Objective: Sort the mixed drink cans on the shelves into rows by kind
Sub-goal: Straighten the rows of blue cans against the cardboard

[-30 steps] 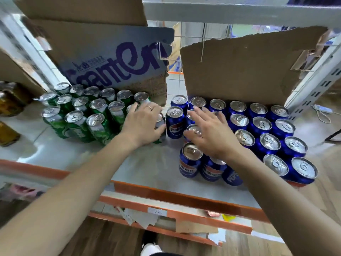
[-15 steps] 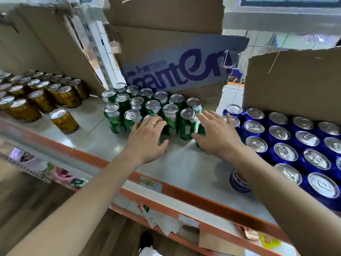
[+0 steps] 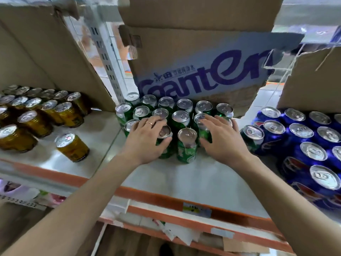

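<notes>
— While you're at the green cans (image 3: 186, 150), where are your hands?
— Mid-shelf (image 3: 184, 178), gold cans (image 3: 69, 115) to the left, blue cans (image 3: 300, 130) to the right. My left hand (image 3: 145, 141) lies spread over the near tops, thumb against one side. My right hand (image 3: 221, 143) does likewise, fingers straight. Neither grips anything.
— Handling?
— Likely full: weighty, rigid, slick-walled, tippy if shoved high. I'd grasp round the wall, mid-height.
— Counts?
— Green: fourteen tops showing, more hidden under my hands. Gold about fifteen, blue about ten, both cut off by the frame.
</notes>
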The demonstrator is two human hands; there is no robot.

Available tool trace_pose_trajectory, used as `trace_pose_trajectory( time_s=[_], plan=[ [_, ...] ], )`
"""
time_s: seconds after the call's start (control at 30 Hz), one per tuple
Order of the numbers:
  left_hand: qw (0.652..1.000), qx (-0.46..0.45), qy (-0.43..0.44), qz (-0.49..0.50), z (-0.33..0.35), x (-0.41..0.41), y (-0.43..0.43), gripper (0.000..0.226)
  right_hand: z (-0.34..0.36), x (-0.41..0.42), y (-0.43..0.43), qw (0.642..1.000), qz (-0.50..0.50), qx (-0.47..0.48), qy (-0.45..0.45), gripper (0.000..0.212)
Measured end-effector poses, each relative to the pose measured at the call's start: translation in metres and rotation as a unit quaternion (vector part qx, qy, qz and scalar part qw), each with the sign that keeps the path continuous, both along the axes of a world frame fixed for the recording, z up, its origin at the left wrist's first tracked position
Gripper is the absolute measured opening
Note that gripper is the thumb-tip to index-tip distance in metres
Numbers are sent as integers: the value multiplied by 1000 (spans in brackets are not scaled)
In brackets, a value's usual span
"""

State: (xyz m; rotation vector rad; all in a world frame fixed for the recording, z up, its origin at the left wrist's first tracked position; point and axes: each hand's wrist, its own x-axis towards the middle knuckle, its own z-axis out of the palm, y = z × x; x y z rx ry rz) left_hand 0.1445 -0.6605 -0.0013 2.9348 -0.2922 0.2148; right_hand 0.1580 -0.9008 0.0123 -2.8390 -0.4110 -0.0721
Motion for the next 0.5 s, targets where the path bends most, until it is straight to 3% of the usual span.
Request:
trace_pose_trajectory(
  time_s=[0.2,0.5],
  plan=[
    [999,-15,-31,-24,-10,10,-5,67,-7,9,-43,984,-149,-97,11,64],
    [1000,-10,0,-21,-17,7,-10,71,5,17,-68,980,-134,-141,37,45]
  ],
)
